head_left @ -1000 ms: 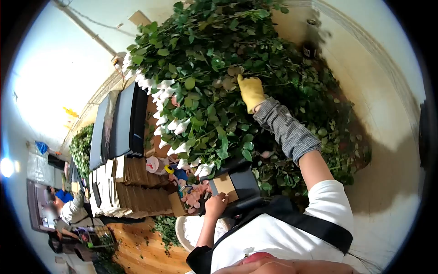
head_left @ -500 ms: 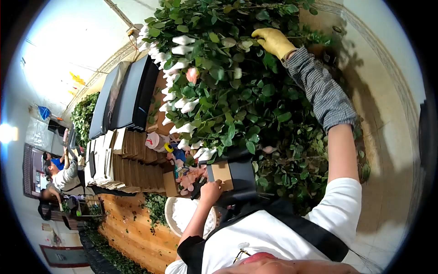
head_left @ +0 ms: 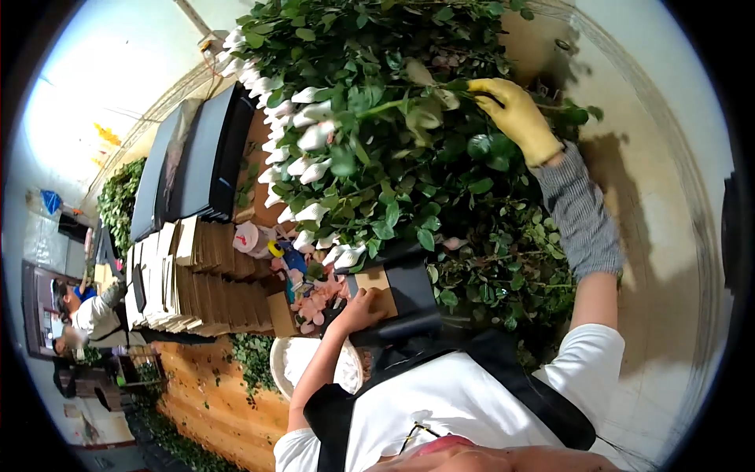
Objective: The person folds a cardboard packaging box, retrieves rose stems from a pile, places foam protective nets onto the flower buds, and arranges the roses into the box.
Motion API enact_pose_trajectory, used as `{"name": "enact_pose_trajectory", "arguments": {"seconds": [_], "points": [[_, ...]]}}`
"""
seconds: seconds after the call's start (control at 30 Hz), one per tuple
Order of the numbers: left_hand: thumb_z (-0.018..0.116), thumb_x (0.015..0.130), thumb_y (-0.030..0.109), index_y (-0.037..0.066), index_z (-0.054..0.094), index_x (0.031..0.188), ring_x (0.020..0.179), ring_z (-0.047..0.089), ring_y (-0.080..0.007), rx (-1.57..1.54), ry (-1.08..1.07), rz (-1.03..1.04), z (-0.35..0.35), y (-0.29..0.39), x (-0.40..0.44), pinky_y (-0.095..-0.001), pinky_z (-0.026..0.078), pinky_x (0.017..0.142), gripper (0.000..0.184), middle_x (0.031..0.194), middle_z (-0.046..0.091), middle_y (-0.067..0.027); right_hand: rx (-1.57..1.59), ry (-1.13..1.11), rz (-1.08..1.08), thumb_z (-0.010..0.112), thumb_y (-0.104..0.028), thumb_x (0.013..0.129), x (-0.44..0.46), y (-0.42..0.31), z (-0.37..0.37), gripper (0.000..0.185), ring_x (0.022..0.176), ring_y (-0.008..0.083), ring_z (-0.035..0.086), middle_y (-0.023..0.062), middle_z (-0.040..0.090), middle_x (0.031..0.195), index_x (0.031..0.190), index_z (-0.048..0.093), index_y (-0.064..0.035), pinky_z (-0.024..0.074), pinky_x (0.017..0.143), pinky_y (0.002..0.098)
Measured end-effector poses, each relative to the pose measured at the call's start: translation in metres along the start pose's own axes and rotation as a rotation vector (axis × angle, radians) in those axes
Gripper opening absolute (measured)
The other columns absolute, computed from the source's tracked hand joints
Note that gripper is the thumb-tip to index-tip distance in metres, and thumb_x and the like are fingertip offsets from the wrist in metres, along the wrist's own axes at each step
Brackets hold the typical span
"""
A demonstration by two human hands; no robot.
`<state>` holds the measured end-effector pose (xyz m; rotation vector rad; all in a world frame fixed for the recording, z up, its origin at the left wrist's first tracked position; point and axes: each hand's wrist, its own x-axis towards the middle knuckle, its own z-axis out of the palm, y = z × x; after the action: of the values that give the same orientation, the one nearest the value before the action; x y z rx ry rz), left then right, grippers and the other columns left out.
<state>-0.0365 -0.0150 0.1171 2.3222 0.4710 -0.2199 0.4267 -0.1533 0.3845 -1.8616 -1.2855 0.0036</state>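
Observation:
My right hand (head_left: 515, 118), in a yellow glove with a grey checked sleeve, pinches the stem of a rose above the leafy pile. This rose's head (head_left: 317, 135), pale in a white net sleeve, points left and its green stem (head_left: 381, 108) runs back to the glove. My bare left hand (head_left: 362, 311) has its fingers curled over a brown cardboard piece (head_left: 376, 281), which lies on a black sheet (head_left: 413, 287). Under and beyond the held rose, many netted roses (head_left: 311, 212) lie with their heads to the left.
Stacked brown cardboard sheets (head_left: 200, 291) and black panels (head_left: 200, 157) stand left. Pink petals (head_left: 318, 299) lie near a white spool (head_left: 250, 238). A round basket (head_left: 277, 366) holds white material. Two people (head_left: 94, 315) are at the far left; leaves litter the wooden floor (head_left: 204, 377).
My right hand has moved right and slightly down, and a rose stem now shows in its fingers. My left hand has shifted further over the cardboard piece. The view has turned slightly.

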Motion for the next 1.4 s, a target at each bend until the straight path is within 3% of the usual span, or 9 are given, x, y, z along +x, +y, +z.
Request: {"name": "enact_pose_trajectory", "arguments": {"seconds": [0.17,0.27,0.37,0.53,0.73,0.97,1.07,1.2,1.4], "points": [[0.045,0.105,0.050,-0.003,0.056,0.128,0.085,0.068,-0.0214,-0.759,-0.204,-0.300,-0.018,-0.027,0.006,-0.0345,0.055,0.079,0.059,0.098,0.070,-0.0143,-0.146,-0.220,-0.054,0.069,-0.009,0.089,-0.109,-0.042,-0.018,0.027,0.104,0.0244,0.066,0.0070,0.071,0.109,0.116,0.069,-0.0154,0.0523,0.095,0.0396],[0.028,0.107,0.054,0.002,0.049,0.139,0.099,0.065,-0.0299,-1.026,-0.431,-0.293,0.002,-0.113,0.023,-0.0396,0.051,0.088,0.065,0.112,0.067,-0.0173,-0.179,-0.292,-0.037,0.071,-0.008,0.083,-0.201,-0.012,0.034,0.025,0.089,0.0294,0.065,0.0105,0.067,0.095,0.107,0.068,-0.0123,0.0536,0.079,0.0422],[0.046,0.103,0.053,0.001,0.060,0.130,0.115,0.058,-0.0200,-0.876,-0.368,-0.311,-0.031,-0.050,0.011,-0.0334,0.044,0.100,0.060,0.128,0.062,-0.0092,-0.526,-0.404,0.019,0.064,-0.010,0.080,-0.285,0.005,0.089,0.005,0.066,0.0313,0.061,0.0100,0.060,0.064,0.079,0.068,-0.0117,0.0495,0.064,0.0451],[0.075,0.084,0.013,0.005,0.070,0.114,0.111,0.058,-0.0254,-0.340,-0.139,0.125,-0.015,-0.018,-0.009,-0.0347,0.047,0.096,0.032,0.116,0.063,-0.0105,-0.302,-0.264,0.232,0.064,-0.007,0.075,-0.337,0.025,0.134,0.011,0.080,0.0378,0.063,0.0158,0.065,0.079,0.086,0.064,-0.0041,0.0504,0.072,0.0465],[0.079,0.079,0.016,0.011,0.074,0.112,0.104,0.058,-0.0301,-0.292,-0.054,0.049,-0.006,-0.005,-0.019,-0.0379,0.048,0.092,0.034,0.109,0.054,-0.0125,0.104,-1.088,0.519,0.065,-0.033,0.092,-0.218,0.032,0.077,0.045,0.101,0.0243,0.067,0.0120,0.069,0.120,0.127,0.062,-0.0057,0.0546,0.089,0.0372],[0.079,0.083,0.023,0.012,0.073,0.115,0.101,0.059,-0.0311,-0.208,-0.058,0.111,-0.018,0.002,-0.015,-0.0371,0.048,0.090,0.034,0.106,0.056,-0.0132,-0.238,0.209,-0.280,0.068,-0.012,0.089,0.017,0.014,0.104,0.029,0.117,0.0293,0.061,0.0118,0.065,0.126,0.118,0.067,-0.0072,0.0470,0.102,0.0402],[0.077,0.085,0.023,0.012,0.071,0.118,0.101,0.060,-0.0337,-0.215,-0.043,0.152,-0.011,-0.005,-0.017,-0.0393,0.049,0.089,0.035,0.108,0.057,-0.0146,-0.670,0.048,0.028,0.075,-0.015,0.080,0.065,0.057,0.146,0.030,0.123,0.0327,0.057,0.0127,0.065,0.127,0.110,0.070,-0.0116,0.0415,0.109,0.0452],[0.077,0.084,0.019,0.011,0.071,0.118,0.106,0.061,-0.0355,-0.179,-0.051,0.024,-0.010,0.001,-0.018,-0.0406,0.050,0.091,0.036,0.113,0.058,-0.0164,-0.581,0.473,-0.360,0.070,-0.006,0.081,0.093,-0.005,0.124,0.017,0.115,0.0306,0.061,0.0127,0.069,0.117,0.098,0.070,-0.0064,0.0452,0.103,0.0457],[0.077,0.085,0.024,0.008,0.067,0.119,0.109,0.061,-0.0330,-0.231,-0.019,0.056,-0.017,0.007,-0.019,-0.0385,0.049,0.092,0.039,0.116,0.062,-0.0148,-0.620,0.372,-0.388,0.062,0.001,0.085,0.075,-0.025,0.081,0.026,0.066,0.0268,0.063,0.0088,0.062,0.066,0.108,0.070,-0.0105,0.0495,0.102,0.0474]]}}
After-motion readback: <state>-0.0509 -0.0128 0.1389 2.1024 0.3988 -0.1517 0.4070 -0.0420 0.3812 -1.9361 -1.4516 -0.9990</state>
